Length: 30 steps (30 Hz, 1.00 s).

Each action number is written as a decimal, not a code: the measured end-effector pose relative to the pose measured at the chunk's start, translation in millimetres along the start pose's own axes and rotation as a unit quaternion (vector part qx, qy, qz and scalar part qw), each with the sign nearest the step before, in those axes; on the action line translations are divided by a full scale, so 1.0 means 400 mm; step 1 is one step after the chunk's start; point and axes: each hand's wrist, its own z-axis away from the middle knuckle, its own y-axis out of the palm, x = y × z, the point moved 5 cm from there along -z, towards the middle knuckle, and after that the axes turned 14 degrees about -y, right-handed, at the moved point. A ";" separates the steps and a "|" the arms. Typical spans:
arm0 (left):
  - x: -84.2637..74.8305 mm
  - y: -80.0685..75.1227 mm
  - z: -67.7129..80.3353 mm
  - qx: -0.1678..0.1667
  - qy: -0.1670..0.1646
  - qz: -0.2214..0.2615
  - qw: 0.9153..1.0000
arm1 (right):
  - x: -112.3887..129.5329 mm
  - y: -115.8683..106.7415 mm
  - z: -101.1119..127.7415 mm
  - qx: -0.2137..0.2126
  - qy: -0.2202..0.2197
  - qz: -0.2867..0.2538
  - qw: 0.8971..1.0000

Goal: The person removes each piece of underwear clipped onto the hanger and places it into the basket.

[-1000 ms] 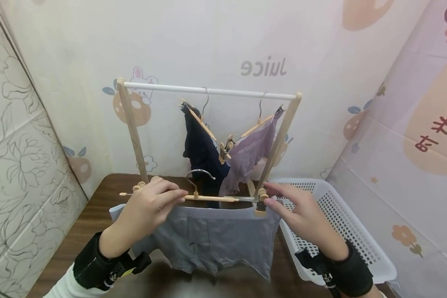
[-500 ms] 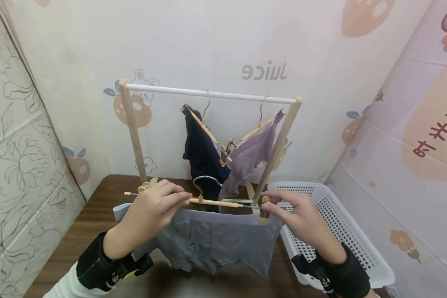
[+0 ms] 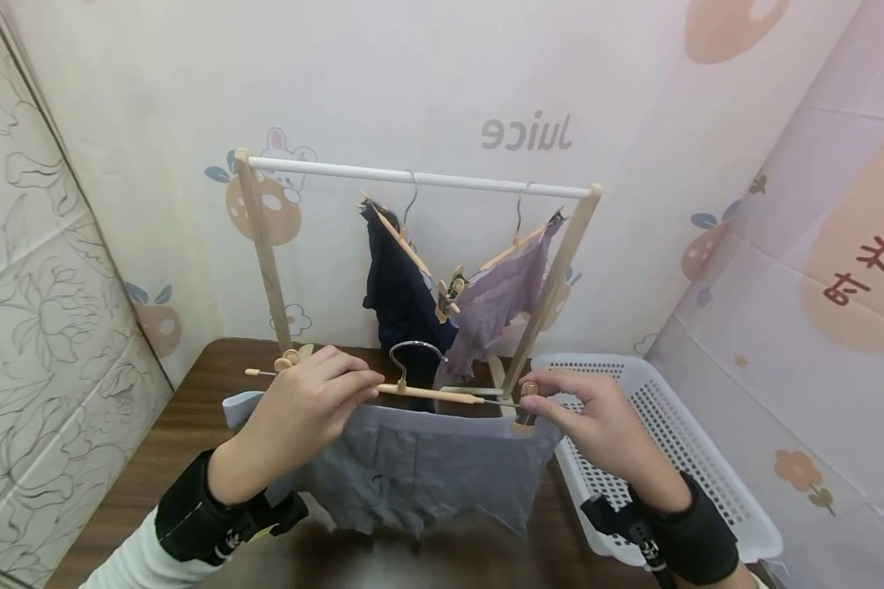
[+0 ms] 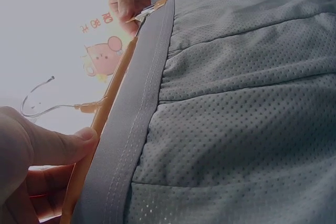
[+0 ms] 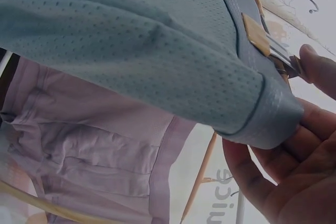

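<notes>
Grey mesh shorts (image 3: 442, 462) hang by the waistband from a wooden clip hanger (image 3: 442, 396) above the table. My left hand (image 3: 309, 401) grips the hanger bar left of its metal hook (image 3: 418, 343); in the left wrist view the thumb (image 4: 71, 145) presses on the bar. At the other end, my right hand (image 3: 600, 425) pinches the hanger's right clip (image 3: 525, 419). The right wrist view shows this clip (image 5: 256, 35) biting the waistband, with the thumb at its handle and the fingers behind the waistband corner (image 5: 278, 114). The left hand partly covers the left clip (image 3: 287, 360).
Behind stands a small rack with a white rail (image 3: 339, 170) and wooden posts (image 3: 265, 254). Dark shorts (image 3: 394, 278) and purple shorts (image 3: 493, 303) hang on it from clip hangers. A white perforated basket (image 3: 696, 446) sits at the right of the brown table (image 3: 140, 458).
The hanger and shorts have shifted slightly right with both hands. The right clip has turned more edge-on, and the right thumb and fingers have come closer around it.
</notes>
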 end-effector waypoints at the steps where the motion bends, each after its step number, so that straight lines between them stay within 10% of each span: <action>1: 0.000 0.001 -0.001 0.002 -0.001 -0.001 1.000 | 0.000 -0.001 0.001 0.000 -0.002 -0.002 1.000; 30: 0.003 0.026 0.002 0.021 -0.013 0.009 1.000 | -0.017 0.008 0.016 -0.052 -0.053 -0.011 0.997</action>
